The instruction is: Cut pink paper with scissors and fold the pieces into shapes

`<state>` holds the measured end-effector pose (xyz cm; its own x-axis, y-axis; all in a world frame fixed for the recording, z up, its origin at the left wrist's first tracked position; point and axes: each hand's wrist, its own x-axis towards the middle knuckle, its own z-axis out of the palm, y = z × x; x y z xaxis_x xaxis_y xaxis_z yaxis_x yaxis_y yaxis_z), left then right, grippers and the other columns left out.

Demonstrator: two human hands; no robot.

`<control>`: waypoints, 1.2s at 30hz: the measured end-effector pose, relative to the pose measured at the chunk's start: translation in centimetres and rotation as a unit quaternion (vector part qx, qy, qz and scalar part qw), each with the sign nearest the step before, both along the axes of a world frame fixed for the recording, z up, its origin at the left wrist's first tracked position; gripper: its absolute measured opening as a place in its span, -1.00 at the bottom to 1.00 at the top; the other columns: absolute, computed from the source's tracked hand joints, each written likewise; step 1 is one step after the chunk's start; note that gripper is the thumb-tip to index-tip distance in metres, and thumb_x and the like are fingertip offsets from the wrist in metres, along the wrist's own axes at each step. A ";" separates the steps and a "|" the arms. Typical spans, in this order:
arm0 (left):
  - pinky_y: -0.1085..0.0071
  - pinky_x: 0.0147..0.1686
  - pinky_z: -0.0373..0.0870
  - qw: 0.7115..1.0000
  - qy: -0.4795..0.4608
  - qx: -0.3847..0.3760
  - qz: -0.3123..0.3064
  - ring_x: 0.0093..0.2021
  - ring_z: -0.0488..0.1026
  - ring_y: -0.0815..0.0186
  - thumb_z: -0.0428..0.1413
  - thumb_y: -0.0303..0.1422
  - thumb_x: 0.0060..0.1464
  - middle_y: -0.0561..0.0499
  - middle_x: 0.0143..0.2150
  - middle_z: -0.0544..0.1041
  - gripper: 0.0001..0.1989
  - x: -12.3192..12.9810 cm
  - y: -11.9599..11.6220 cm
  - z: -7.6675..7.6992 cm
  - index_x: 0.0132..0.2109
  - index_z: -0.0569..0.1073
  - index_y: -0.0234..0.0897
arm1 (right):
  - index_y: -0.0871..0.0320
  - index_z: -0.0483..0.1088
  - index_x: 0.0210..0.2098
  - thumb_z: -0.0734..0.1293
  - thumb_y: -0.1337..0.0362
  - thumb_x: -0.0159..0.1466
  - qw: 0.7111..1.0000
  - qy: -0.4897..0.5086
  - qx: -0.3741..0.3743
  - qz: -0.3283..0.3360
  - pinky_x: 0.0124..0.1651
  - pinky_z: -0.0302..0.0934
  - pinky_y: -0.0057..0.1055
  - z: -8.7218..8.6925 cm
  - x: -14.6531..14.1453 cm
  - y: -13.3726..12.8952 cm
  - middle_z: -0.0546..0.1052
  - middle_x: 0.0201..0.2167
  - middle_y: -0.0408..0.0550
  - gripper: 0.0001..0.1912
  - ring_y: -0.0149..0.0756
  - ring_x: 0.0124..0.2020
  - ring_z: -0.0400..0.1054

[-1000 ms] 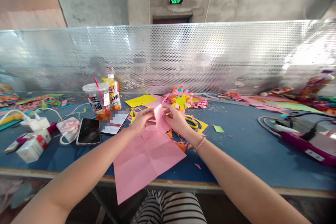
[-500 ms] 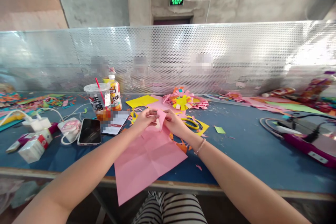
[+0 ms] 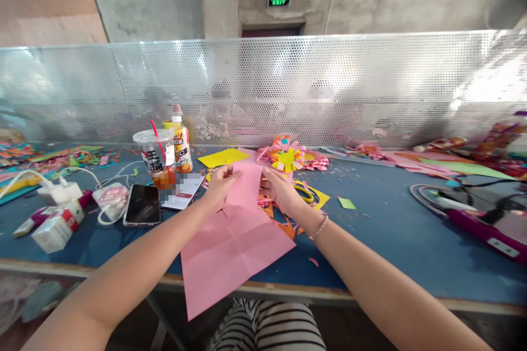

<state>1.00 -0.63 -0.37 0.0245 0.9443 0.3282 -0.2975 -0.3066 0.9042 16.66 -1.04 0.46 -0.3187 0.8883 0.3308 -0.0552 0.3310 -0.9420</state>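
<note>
A small piece of pink paper (image 3: pixel 246 186) is raised between my two hands, facing me. My left hand (image 3: pixel 222 185) grips its left edge, fingers bent behind it and thumb in front. At the paper's right edge, my right hand (image 3: pixel 278 187) pinches it near the upper corner. Below lies a large creased sheet of pink paper (image 3: pixel 236 260), one corner hanging past the table's front edge. Yellow-handled scissors (image 3: pixel 304 193), partly hidden by my right hand, rest on yellow paper (image 3: pixel 321 200). Orange scraps (image 3: pixel 286 228) lie beside my right wrist.
On the blue table (image 3: pixel 382 247), a phone (image 3: pixel 142 205), a plastic cup (image 3: pixel 154 156) with a straw and a bottle (image 3: pixel 181 145) stand left. Paper flowers (image 3: pixel 288 159) lie behind my hands. A purple power strip (image 3: pixel 481 230) is at right. A perforated metal screen (image 3: pixel 263 88) stands behind.
The small pink paper has turned from a narrow, tilted view to a flat face towards me. My hands have moved apart, the left one leftwards, the right one slightly rightwards.
</note>
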 end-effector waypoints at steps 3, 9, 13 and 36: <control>0.45 -0.38 0.31 1.000 -0.009 0.000 -0.012 -0.44 0.38 0.42 0.19 -0.36 -0.24 0.03 -0.39 0.46 -0.77 0.2 -0.3 0.1 -0.34 0.41 -0.33 | 0.18 0.26 -0.39 0.19 0.24 0.10 0.989 -0.093 0.102 -0.053 -0.42 0.22 -0.45 0.1 0.2 0.3 0.39 -0.47 -0.12 -0.86 -0.40 -0.47 0.29; 0.44 -0.42 0.33 0.999 -0.019 -0.030 -0.036 -0.51 0.37 0.43 0.17 -0.35 -0.21 0.05 -0.51 0.43 -0.84 0.4 -0.7 0.4 -0.44 0.41 -0.35 | 0.17 0.20 -0.55 0.16 0.33 0.10 0.905 -0.266 0.246 -0.224 -0.46 0.11 -0.43 0.1 1.1 1.0 0.26 -0.62 -0.17 -0.89 -0.39 -0.55 0.16; 0.39 -0.41 0.35 0.999 -0.011 -0.038 -0.033 -0.50 0.40 0.38 0.15 -0.31 -0.18 0.00 -0.52 0.44 -0.82 0.2 -0.6 0.4 -0.42 0.42 -0.37 | 0.18 0.33 -0.29 0.16 0.39 0.10 0.874 -0.283 0.327 -0.222 -0.23 0.19 -0.33 0.1 1.3 0.7 0.39 -0.36 -0.02 -0.80 -0.27 -0.32 0.27; 0.48 -0.46 0.28 0.997 -0.043 -0.053 -0.027 -0.49 0.38 0.41 0.11 -0.40 -0.23 0.03 -0.49 0.46 -0.92 -0.1 -0.8 1.0 -0.49 0.43 -0.33 | 0.02 0.30 -0.02 0.14 0.39 0.20 0.803 -0.359 0.467 -0.088 0.01 0.21 -0.18 0.8 0.9 -2.1 0.30 0.02 0.02 -0.63 -0.21 0.00 0.24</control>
<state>0.94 -1.46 0.59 0.0516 0.9718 0.2299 -0.3890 -0.1925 0.9009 17.56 -3.15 1.24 -0.6217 0.4120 0.6661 0.5169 0.8548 -0.0462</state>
